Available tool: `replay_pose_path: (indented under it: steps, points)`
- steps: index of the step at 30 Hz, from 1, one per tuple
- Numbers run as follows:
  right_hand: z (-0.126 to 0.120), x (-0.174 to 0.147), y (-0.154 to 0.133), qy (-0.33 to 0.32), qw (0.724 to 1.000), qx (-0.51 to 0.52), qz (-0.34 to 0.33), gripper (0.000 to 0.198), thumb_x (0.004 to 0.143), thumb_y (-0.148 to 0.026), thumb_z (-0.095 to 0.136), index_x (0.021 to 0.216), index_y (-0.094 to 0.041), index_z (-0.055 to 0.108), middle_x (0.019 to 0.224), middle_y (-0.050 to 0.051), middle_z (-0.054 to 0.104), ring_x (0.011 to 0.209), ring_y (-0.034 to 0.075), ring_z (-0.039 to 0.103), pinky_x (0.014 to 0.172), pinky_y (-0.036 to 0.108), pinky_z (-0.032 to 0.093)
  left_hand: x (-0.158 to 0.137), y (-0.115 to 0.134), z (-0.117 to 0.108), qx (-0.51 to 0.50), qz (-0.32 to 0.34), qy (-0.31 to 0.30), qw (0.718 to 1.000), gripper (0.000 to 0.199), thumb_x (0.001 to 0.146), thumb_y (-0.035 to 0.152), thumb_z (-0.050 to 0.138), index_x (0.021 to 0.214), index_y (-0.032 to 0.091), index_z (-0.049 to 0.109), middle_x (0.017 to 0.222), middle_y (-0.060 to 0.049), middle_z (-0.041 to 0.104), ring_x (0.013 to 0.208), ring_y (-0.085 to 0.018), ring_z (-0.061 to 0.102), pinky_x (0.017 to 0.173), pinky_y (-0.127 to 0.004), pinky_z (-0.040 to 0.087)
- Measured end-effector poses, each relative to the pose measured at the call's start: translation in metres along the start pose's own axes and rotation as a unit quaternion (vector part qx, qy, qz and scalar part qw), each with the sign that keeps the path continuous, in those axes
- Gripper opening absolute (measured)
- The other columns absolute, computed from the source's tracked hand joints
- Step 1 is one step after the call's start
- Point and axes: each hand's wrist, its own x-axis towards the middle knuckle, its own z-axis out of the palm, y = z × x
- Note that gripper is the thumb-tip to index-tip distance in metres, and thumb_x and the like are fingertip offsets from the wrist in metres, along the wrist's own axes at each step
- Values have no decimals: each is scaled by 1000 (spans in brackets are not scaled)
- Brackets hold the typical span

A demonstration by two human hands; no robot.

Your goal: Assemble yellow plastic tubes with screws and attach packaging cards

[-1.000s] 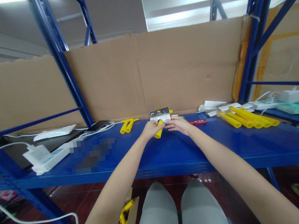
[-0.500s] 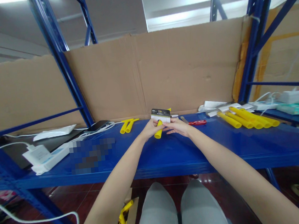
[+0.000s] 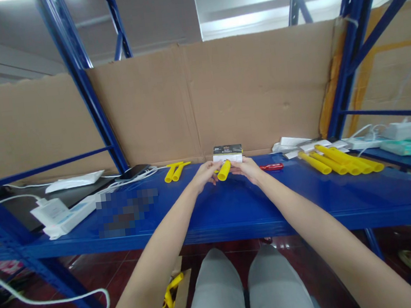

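Yellow hollow plastic tube handle [image 3: 224,170] sits between the person's left grip [image 3: 206,173] and right grip [image 3: 247,170], open end facing the wearer, held over the blue metal worktop [image 3: 233,210]. Black-and-white printed card [image 3: 228,154] stands just behind the handle, between both grips.

Grip state: left fingers are clamped on the card's lower left edge, beside the handle; right fingers are clamped at its right edge. Finger undersides are hidden, so can't tell how much of the handle each side carries.

Progress, my read: one unit mid-way. Card and handle are together, but neither grip has let go. Can't tell whether the handle passes through the card or only rests against it.

Stock around the grips: left of the left grip, two yellow T-shaped plastic pieces [image 3: 176,172] lie side by side, no card visible on either, so likely not done. Well right of the right grip, several yellow plastic tubes [image 3: 338,162] lie grouped, with flat white card pieces [image 3: 289,144] behind; whether that group is finished can't be told. Red-handled tool [image 3: 271,167] lies near the right grip, untouched. Below, cardboard box [image 3: 183,293] holds more yellow plastic parts [image 3: 173,285], contents partly hidden.
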Motion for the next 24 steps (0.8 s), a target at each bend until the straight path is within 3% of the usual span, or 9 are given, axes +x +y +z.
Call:
replay_pose_path:
  steps: [4, 6, 8, 12, 18, 24]
  points:
    - [-1, -1, -3, -34, 999, 12, -2, 15, 82, -15, 64, 96, -18, 70, 90, 5, 75, 78, 15, 69, 84, 33, 54, 15, -9, -14, -18, -11, 185, 982, 24, 84, 39, 58, 78, 16, 56, 78, -6, 65, 50, -8, 50, 44, -19, 37]
    - [0, -3, -5, -67, 998, 21, -2, 17, 81, -16, 66, 97, -18, 70, 93, 6, 75, 82, 16, 69, 84, 33, 54, 20, -13, -20, -38, -32, 230, 972, 23, 83, 40, 57, 83, 17, 57, 81, -7, 67, 60, -13, 57, 49, -20, 39]
    - [2, -5, -6, -103, 994, 28, -1, 19, 80, -16, 67, 99, -18, 70, 95, 6, 75, 87, 17, 69, 85, 33, 54, 21, -14, -23, -87, -37, 181, 979, 31, 83, 48, 53, 92, 18, 60, 86, -8, 69, 71, -17, 63, 56, -24, 44]
    - [4, -9, -9, -156, 987, 39, 10, 23, 77, -15, 69, 101, -18, 70, 100, 6, 74, 91, 17, 68, 87, 34, 53, 17, -9, -17, -170, -34, 16, 985, 47, 84, 57, 40, 101, 20, 64, 93, -8, 72, 81, -23, 66, 71, -35, 51]
    - [3, -12, -10, -186, 981, 38, 29, 23, 75, -15, 71, 98, -16, 70, 96, 7, 74, 83, 16, 69, 82, 32, 54, 10, -1, -9, -208, -27, 0, 978, 51, 87, 52, 34, 101, 16, 67, 90, -8, 74, 81, -24, 68, 73, -36, 53]
    - [4, -13, -10, -197, 978, 41, 52, 21, 80, -17, 67, 101, -16, 68, 91, 8, 74, 74, 15, 68, 78, 32, 55, 11, -1, -10, -220, -26, 30, 975, 65, 86, 62, 29, 109, 13, 65, 96, -12, 73, 84, -26, 69, 76, -38, 53]
